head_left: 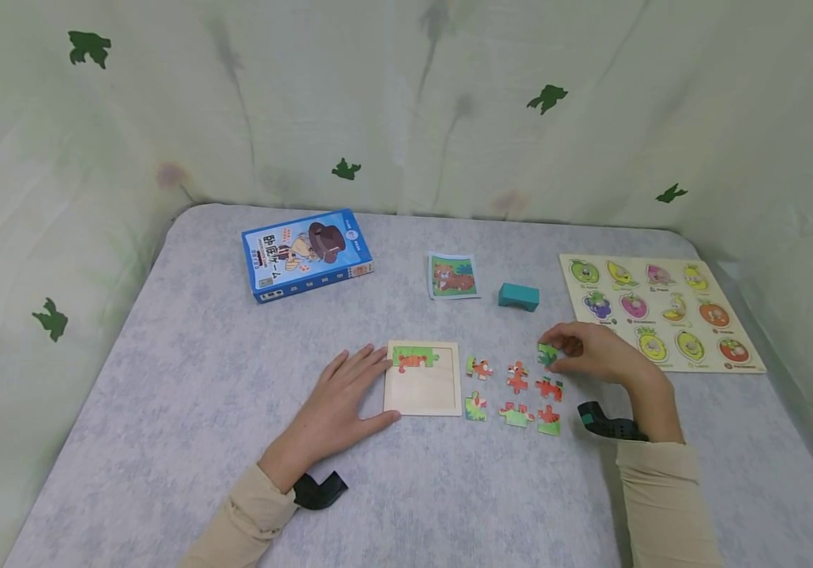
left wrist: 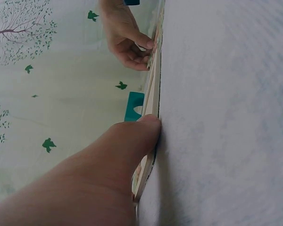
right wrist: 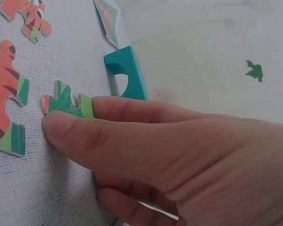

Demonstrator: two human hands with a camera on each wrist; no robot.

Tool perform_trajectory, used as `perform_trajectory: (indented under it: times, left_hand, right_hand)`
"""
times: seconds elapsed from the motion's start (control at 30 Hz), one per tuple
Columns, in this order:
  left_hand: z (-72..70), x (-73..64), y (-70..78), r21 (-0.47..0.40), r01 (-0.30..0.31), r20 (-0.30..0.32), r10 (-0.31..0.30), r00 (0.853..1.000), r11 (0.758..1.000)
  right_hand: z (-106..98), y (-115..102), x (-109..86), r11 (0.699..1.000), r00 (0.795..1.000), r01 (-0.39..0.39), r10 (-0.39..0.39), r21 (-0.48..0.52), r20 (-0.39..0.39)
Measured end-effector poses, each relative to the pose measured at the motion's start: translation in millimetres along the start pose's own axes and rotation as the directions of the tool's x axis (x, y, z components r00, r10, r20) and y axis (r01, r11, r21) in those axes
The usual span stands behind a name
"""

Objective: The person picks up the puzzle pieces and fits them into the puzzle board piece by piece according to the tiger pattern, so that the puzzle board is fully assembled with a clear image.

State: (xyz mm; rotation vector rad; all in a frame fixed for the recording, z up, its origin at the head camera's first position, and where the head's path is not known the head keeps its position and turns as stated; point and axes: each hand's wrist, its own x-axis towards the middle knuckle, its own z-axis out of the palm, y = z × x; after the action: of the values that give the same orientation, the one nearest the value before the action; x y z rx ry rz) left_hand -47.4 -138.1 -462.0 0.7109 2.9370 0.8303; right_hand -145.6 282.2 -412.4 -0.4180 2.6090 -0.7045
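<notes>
Left hand (head_left: 339, 404): fingers spread, fingertips and thumb touching tray's left side, middle of frame.
Tray (head_left: 424, 398): centre, placed pieces (head_left: 413, 357) along its upper left.
Right hand (head_left: 597, 353): thumb and fingers pinch green piece (head_left: 546, 356), right of centre.
Loose pieces (head_left: 517, 379): between tray and right hand, and lower.
Slip risk: fingertip-only pinch could drop the green piece.
Knock risk: low right hand might brush nearby loose pieces.
Skid risk: uneven left-hand push could shift tray.
</notes>
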Motion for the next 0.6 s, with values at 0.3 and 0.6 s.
perform_trajectory:
  times: [0.3, 0.6]
  left_hand:
    - [-0.1, -0.4, 0.3, -0.008, 0.000, 0.001, 0.000, 1.000, 1.000]
    - [-0.9, -0.8, 0.7, -0.005, -0.005, -0.001, 0.005, 1.000, 1.000]
  right_hand:
    - [-1.4, -3.4, -2.0, 1.000, 1.000, -0.017, 0.017, -0.015, -0.003]
    - [-2.0, -2.7, -3.3, 1.000, 1.000, -0.014, 0.014, -0.019, -0.006]
